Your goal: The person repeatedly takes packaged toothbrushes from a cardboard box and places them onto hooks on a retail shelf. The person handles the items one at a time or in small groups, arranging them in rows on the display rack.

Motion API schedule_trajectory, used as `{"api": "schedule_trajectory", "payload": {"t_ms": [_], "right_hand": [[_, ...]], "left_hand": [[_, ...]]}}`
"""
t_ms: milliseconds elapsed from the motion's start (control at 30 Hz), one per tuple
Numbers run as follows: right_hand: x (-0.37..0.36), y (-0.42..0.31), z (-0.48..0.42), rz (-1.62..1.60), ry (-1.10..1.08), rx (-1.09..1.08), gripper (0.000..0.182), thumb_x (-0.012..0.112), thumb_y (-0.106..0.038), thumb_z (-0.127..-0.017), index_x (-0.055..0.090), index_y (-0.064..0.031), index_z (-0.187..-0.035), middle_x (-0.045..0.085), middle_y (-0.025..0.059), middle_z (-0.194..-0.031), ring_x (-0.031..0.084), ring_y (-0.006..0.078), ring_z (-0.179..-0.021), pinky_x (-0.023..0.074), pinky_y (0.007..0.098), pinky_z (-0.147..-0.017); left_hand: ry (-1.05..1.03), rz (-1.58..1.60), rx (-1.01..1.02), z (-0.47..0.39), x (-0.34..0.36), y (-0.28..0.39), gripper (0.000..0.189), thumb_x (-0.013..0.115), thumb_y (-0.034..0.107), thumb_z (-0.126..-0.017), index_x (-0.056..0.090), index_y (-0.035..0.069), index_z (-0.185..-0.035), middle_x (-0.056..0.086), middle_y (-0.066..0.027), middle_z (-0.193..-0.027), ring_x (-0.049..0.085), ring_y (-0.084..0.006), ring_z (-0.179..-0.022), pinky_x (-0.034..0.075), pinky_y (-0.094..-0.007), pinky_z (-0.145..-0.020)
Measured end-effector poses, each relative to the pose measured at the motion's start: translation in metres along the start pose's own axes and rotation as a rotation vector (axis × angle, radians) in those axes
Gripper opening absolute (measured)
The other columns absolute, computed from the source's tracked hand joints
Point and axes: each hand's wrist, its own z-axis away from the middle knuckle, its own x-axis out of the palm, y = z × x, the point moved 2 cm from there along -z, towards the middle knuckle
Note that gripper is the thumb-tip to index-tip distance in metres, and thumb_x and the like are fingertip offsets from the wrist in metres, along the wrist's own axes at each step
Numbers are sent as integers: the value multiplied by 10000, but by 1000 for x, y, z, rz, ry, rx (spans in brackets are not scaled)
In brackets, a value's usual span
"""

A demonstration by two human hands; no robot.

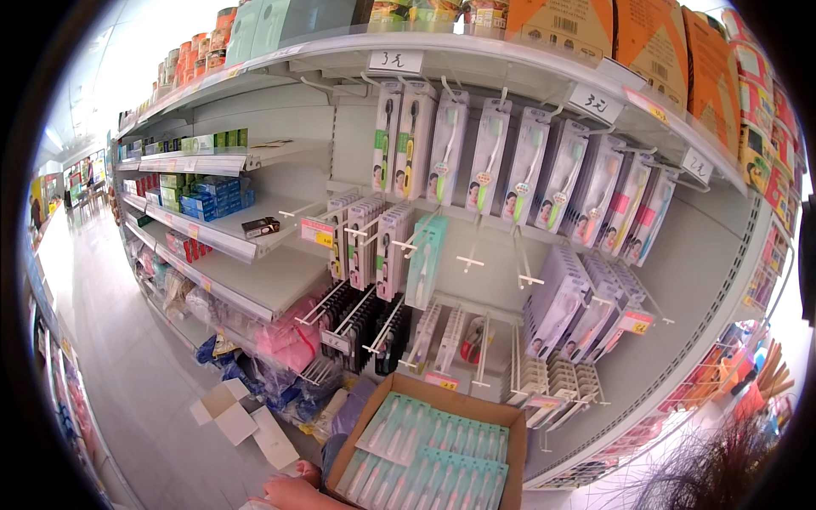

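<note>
An open cardboard box (524,440) stands before me at the bottom, holding rows of packaged toothbrushes (446,475) on pale green cards. My left hand (290,489) is at the bottom edge, just left of the box; its fingers are bunched and partly cut off, and any grip is hidden. My right hand is out of view. One green-carded toothbrush pack (426,261) hangs on a middle-row hook, to the right of dark-handled toothbrush packs (389,252). Larger toothbrush packs (488,156) fill the top row.
Metal display hooks (470,261) stick out from the back panel. Left shelves (280,287) hold small boxes (217,194). Opened white cartons (233,414) lie on the floor near plastic-wrapped goods (287,344). Cans and orange boxes (561,25) stand on the top shelf. An aisle (95,287) runs along the left.
</note>
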Motion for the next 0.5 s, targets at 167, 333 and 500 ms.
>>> {"api": "schedule_trajectory", "payload": {"t_ms": [167, 333, 500], "right_hand": [[-5, -2, 1, -2, 15, -1, 271, 561, -310, -825, 610, -43, -815, 609, 145, -738, 593, 317, -746, 428, 403, -705], [-3, -1, 4, -9, 32, 8, 275, 559, -310, -826, 610, -41, -816, 608, 149, -738, 592, 320, -747, 430, 404, -699], [-7, -1, 5, -12, 56, 10, 279, 556, -311, -826, 611, -38, -817, 607, 153, -738, 591, 322, -747, 432, 405, -693]], "left_hand": [[6, 2, 2, -2, -2, 1, 289, 608, 290, -745, 691, 155, -986, 663, -60, -1029, 644, -204, -882, 500, -427, -636], [4, 4, 3, 0, 2, -1, 290, 609, 289, -742, 692, 156, -986, 664, -62, -1028, 645, -205, -879, 500, -427, -637], [12, 5, 0, -4, 0, -4, 292, 610, 288, -738, 692, 157, -986, 665, -64, -1027, 646, -206, -876, 501, -427, -638]]}}
